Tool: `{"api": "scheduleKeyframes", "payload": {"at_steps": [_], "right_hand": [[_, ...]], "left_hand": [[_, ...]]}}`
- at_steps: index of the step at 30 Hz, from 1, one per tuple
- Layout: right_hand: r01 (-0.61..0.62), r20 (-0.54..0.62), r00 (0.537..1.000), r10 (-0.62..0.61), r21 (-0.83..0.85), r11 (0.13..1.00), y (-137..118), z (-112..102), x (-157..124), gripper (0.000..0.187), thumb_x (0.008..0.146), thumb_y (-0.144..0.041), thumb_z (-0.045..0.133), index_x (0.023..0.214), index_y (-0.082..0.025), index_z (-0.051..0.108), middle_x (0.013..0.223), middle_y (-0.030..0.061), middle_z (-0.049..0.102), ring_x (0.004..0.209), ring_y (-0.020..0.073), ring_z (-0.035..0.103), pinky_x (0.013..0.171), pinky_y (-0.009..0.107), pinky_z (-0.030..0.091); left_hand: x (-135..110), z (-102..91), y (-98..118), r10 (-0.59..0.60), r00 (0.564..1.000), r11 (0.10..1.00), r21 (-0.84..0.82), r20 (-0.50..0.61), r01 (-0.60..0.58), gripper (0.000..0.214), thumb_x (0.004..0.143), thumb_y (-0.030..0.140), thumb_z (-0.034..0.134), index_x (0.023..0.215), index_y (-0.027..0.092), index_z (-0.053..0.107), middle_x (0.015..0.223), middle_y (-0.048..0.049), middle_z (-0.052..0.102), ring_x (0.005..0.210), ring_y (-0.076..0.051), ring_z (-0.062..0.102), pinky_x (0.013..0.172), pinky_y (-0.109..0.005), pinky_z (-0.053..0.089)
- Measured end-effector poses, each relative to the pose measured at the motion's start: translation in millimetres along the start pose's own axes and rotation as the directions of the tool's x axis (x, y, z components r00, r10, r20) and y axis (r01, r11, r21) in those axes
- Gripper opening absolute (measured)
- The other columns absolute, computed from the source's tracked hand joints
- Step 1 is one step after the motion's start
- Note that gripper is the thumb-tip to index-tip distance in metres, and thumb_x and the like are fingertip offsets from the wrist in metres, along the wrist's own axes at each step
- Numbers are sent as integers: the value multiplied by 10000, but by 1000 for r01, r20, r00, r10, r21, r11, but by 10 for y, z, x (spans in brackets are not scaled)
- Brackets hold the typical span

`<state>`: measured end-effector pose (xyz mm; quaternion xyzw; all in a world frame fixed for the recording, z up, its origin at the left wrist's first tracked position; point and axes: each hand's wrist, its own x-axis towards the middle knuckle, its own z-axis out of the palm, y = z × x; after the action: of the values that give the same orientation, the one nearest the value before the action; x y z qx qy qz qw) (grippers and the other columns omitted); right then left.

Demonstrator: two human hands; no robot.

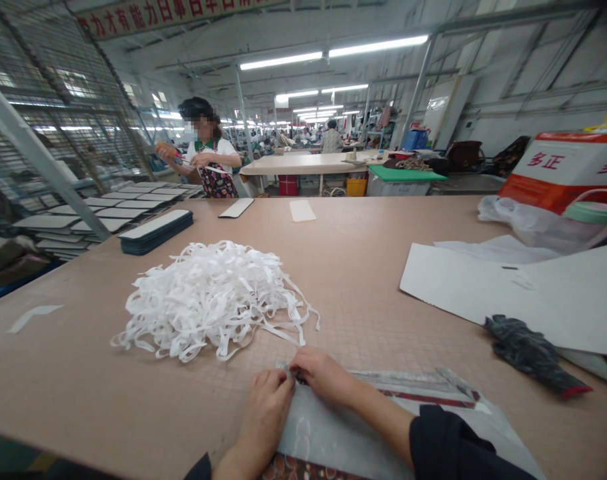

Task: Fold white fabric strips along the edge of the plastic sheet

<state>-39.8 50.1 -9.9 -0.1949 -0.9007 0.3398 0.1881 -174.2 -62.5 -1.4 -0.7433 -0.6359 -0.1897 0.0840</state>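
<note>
My left hand (266, 407) and my right hand (319, 372) meet at the near edge of a tan table (363, 280). Both have fingers pinched together at the top left corner of a clear plastic bag (333, 433) that lies flat under my forearms. What the fingertips pinch is too small to make out. Just beyond my hands sits a loose pile of white strips (211, 300), with one strip trailing toward my fingers.
A black glove (531, 353) lies on large white sheets (508, 287) at the right. A stack of dark flat pieces (156, 230) sits at the far left. A person (208, 160) works beyond the table. A red-and-white box (568, 167) stands far right.
</note>
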Motion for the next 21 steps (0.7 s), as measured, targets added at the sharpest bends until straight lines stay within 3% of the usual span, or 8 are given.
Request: {"api": "scheduleKeyframes", "payload": {"at_steps": [7,14,21], "right_hand": [[36,60,998,-35,-12,999,-6,-61,53,223,781,-69,449,846,-154,645,845,37,617,829,142,538,754,238,416],[-17,105,994,27,-88,996,-7,-55,113,170,779,-76,477,795,-149,630,843,34,595,819,135,535,741,218,411],[-68,105,990,95,-236,969,0,0,122,151,797,-115,463,830,-156,605,867,41,585,808,146,525,694,221,399]], "left_hand": [[-29,47,-18,42,997,996,78,72,-47,193,829,122,455,939,217,582,854,-29,571,764,-180,522,667,-308,426],[-33,60,-31,95,985,981,152,147,-117,244,816,87,455,1007,197,560,920,-38,583,787,-190,521,700,-329,417],[-27,67,-25,150,979,968,183,137,-174,281,827,71,402,1045,170,548,918,-46,595,793,-195,516,764,-362,398]]}}
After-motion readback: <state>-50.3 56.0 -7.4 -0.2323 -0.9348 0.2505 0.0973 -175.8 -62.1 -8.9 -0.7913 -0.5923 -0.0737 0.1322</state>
